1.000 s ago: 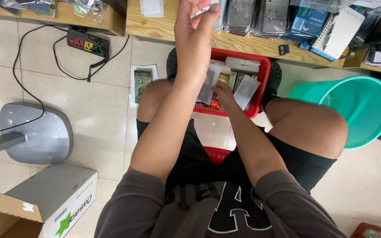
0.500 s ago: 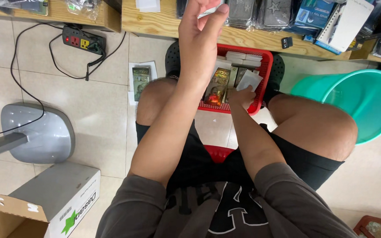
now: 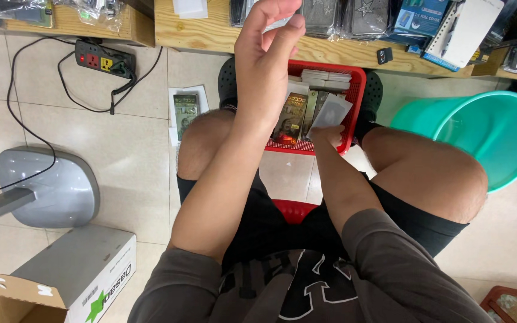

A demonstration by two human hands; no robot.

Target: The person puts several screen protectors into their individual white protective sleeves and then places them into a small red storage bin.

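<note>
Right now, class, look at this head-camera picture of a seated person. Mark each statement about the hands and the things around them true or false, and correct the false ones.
1. The left hand is raised near the wooden shelf. True.
2. The right hand reaches into a blue basket. False: the basket is red.
3. The right hand holds a pale flat packet. True.
4. A green bucket stands to the person's left. False: it stands to the right.
5. A power strip lies on the floor. True.
</note>
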